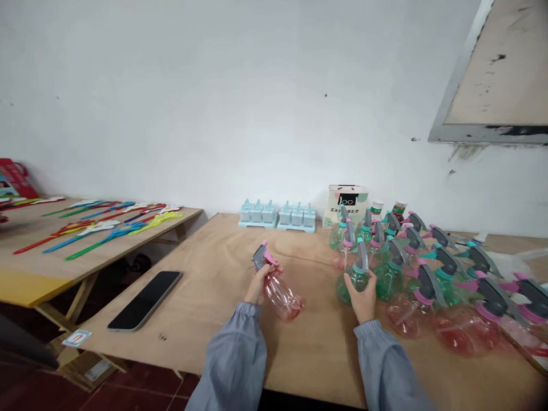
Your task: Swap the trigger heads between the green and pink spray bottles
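Note:
My left hand (258, 282) is closed round the neck of a clear pink spray bottle (283, 297) with a grey and pink trigger head. The bottle is tilted, its base towards the right. On the right, my right hand (363, 291) has its thumb and fingers wrapped round a round green spray bottle (346, 289) with a grey and teal head, which stands upright on the wooden table (205, 274). Beside it stand more bottles, among them a green spray bottle (389, 281) and a pink spray bottle (405, 313).
Two light-blue ice-pop moulds (257, 214) stand by the wall, left of a printed paper bag (331, 208) and two small jars (399, 211). A phone (145, 299) lies at the table's left. Another table (25, 268) holds colourful hand-shaped sticks (100, 233).

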Demonstrator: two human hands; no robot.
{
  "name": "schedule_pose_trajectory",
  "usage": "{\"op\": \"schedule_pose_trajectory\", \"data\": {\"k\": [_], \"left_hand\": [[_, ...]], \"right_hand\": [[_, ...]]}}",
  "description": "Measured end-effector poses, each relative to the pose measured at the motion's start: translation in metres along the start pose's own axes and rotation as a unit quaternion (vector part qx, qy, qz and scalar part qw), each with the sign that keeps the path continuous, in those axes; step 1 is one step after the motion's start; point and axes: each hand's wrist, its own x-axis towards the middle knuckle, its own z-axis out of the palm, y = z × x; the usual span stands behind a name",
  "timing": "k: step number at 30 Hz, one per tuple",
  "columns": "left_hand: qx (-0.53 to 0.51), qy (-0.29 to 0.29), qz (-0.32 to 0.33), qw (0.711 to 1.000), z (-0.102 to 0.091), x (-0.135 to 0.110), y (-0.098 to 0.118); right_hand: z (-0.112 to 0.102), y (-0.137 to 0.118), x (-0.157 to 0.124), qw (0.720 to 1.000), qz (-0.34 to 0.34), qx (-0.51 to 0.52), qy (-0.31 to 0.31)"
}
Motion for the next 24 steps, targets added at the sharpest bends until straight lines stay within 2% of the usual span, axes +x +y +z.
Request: {"op": "schedule_pose_trajectory", "data": {"k": [4,7,18,24], "left_hand": [[0.030,-0.088,0.037,0.995,0.0000,-0.0029,0.0010],[0.039,-0.120,0.051,0.991,0.0005,-0.0044,0.0005],[0.031,-0.068,0.021,0.997,-0.0021,0.0002,-0.0040],[0.043,-0.065,0.040,0.996,0.0028,-0.0019,-0.0022]], "right_hand": [[0.0006,0.0032,0.0004,1.000,-0.006,0.002,-0.007],[0.0005,0.0035,0.0003,1.000,-0.007,0.000,-0.005],[0.0006,-0.0034,0.0000,1.000,0.012,0.000,-0.005],[0.0000,-0.0050,-0.0006,1.000,0.007,0.000,-0.007]]}}
